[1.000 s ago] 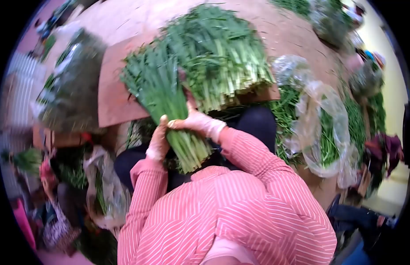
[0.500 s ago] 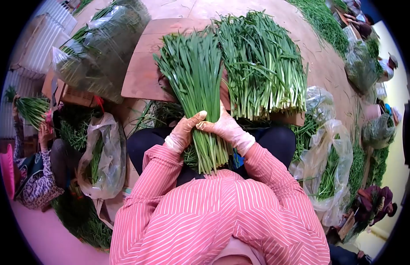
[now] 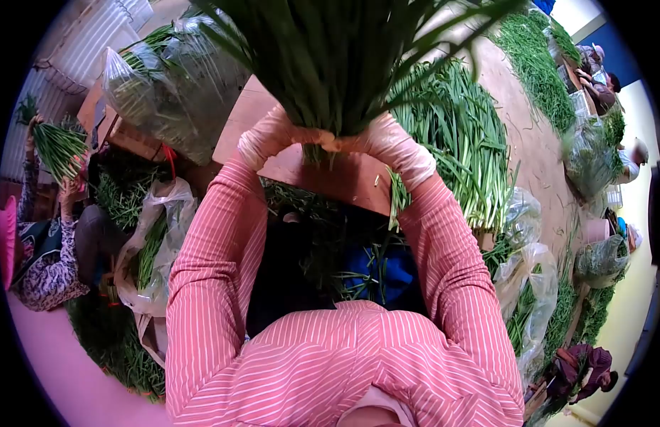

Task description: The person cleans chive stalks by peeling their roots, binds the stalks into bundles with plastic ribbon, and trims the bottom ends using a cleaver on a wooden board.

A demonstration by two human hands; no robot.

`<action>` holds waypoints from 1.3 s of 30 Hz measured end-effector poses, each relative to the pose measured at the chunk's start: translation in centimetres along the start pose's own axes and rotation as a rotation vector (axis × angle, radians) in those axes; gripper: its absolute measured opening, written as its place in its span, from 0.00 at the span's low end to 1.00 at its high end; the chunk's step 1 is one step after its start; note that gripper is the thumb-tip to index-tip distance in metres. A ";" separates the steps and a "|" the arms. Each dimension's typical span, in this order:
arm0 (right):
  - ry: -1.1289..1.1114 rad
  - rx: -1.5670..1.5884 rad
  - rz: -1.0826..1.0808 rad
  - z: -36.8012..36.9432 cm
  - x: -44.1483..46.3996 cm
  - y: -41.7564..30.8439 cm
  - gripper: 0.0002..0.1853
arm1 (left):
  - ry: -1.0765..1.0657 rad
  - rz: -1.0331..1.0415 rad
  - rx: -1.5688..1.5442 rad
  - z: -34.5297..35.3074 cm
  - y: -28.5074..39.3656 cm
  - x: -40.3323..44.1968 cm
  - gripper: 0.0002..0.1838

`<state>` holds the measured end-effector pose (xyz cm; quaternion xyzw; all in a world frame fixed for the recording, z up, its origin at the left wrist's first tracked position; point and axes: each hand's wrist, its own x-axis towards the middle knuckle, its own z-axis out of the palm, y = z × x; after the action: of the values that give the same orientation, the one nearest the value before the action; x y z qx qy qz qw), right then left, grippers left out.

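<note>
A thick bunch of garlic chives (image 3: 330,64) stands upright close to the camera, its leaves running past the top edge. My left hand (image 3: 273,137), in a pale glove, is wrapped round its lower part from the left. From the other side my right hand (image 3: 399,148), gloved too, grips the same bunch, and the fingers meet in front. Short stalk ends poke out below them. Just beyond my right hand lies a pile of garlic chives (image 3: 461,128) on a brown board (image 3: 330,178), white stalk ends toward me.
A large clear bag of greens (image 3: 177,85) stands at the upper left. Open plastic bags (image 3: 155,249) flank me on both sides. At the left a co-worker (image 3: 52,249) holds another bunch. More people (image 3: 582,373) and heaped greens (image 3: 536,71) are along the right.
Both hands have lifted the bunch from my lap, up and forward toward the camera. The board beneath and a blue item between my knees now show more.
</note>
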<state>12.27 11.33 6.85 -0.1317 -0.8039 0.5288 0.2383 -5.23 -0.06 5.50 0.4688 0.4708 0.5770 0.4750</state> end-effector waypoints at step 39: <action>0.287 0.303 0.520 0.5 -0.6 7.1 0.41 | -0.038 -0.361 -0.090 0.5 -7.5 6.5 0.39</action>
<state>12.18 13.54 0.03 -0.3688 -0.6138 0.6614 0.2232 -4.62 7.20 -1.29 0.3659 0.5118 0.4939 0.6002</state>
